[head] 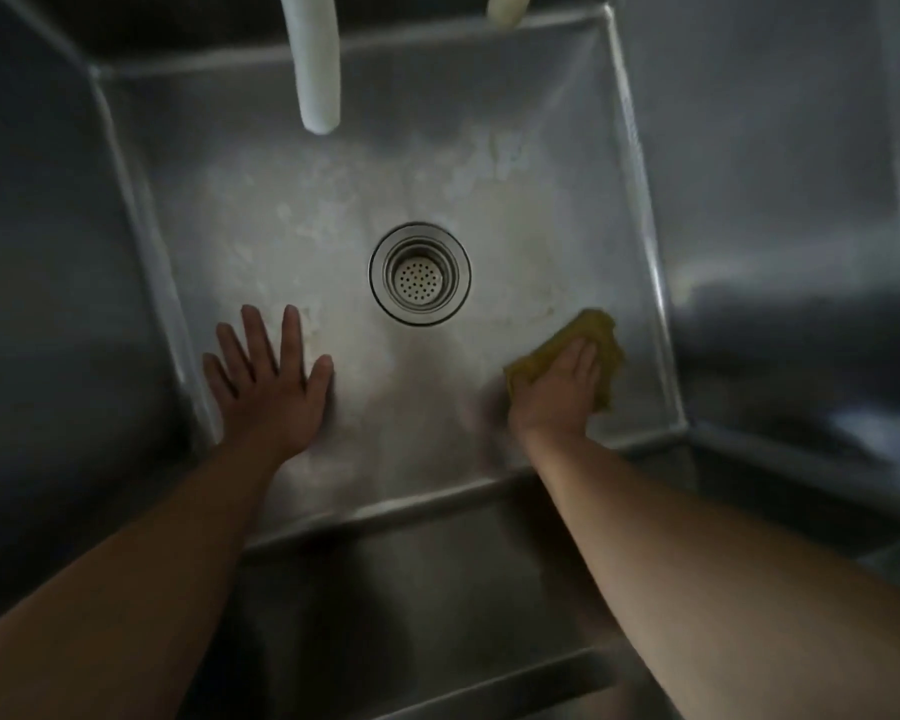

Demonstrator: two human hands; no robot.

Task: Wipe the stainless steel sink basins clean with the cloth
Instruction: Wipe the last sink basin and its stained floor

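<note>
I look straight down into a deep stainless steel sink basin (489, 168) with whitish streaks on its floor and a round strainer drain (420, 273) in the middle. My right hand (557, 389) presses flat on a yellow-green cloth (596, 330) against the basin floor, near the right wall and the front right corner. My left hand (268, 379) lies flat on the floor at the front left, fingers spread, holding nothing. Both forearms reach down over the front wall.
A white hose (317, 65) hangs down from the top, ending above the back of the basin. A second pale hose end (507, 7) shows at the top edge. Steel walls rise on all sides; a dark ledge runs along the front.
</note>
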